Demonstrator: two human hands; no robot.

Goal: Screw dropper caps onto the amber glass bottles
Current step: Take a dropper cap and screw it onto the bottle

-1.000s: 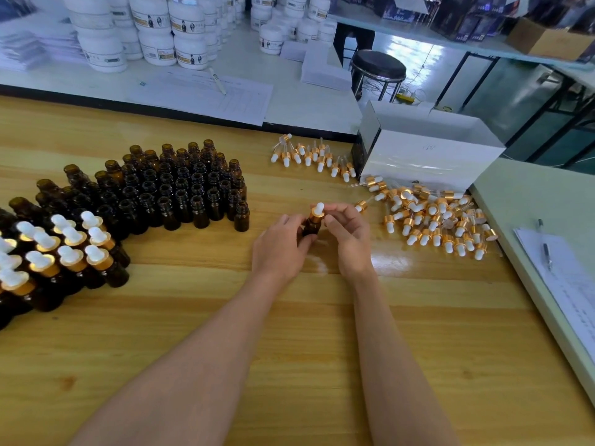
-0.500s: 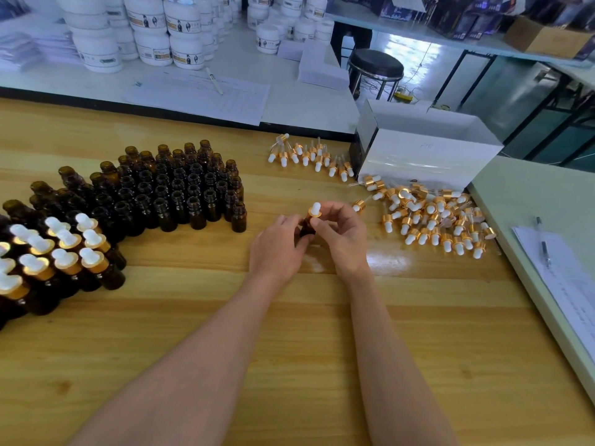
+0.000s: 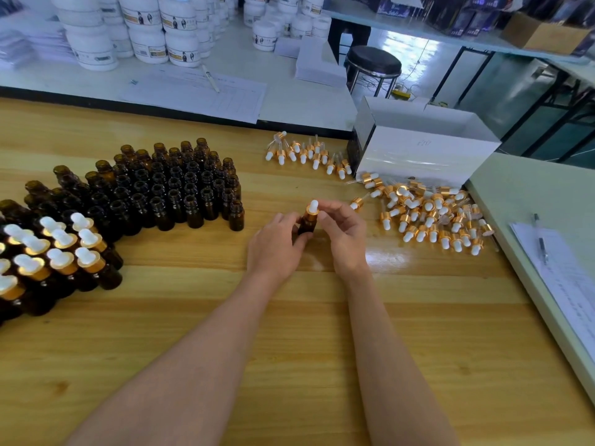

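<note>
- Left hand (image 3: 277,246) was curled around the lower half of one amber bottle (image 3: 306,226), holding it upright roughly mid-way across the wooden counter (image 3: 289,333). Couldn't tell if the base was touching the wood.
- Right hand (image 3: 346,239) was on the other side, fingertips pinching the dropper cap (image 3: 311,211) sitting on that bottle's neck, gold collar with the white bulb poking up.
- Just right of the hands was a loose pile of caps (image 3: 431,214), lying every which way.
- A smaller row of caps (image 3: 306,154) lay further back, next to an open white box (image 3: 425,156) at the counter's far edge.
- Left of the hands stood a tight block of uncapped bottles (image 3: 167,191), all upright with necks open.
- Further left and nearer, a cluster of capped bottles (image 3: 58,249) ran off the frame edge.
- The counter itself was glossy yellow wood grain, with a glare patch near the cap pile.
- Behind it was a white worktop (image 3: 289,101) with a printed sheet (image 3: 196,94), a pen on it, and stacks of white jars (image 3: 145,33).
- On the right, a pale green counter (image 3: 531,194) butted up, carrying papers (image 3: 566,284) with a pen on top.
- A black round stool (image 3: 373,64) stood on the shiny floor behind, and a cardboard box (image 3: 544,35) sat on a shelf top right.
</note>
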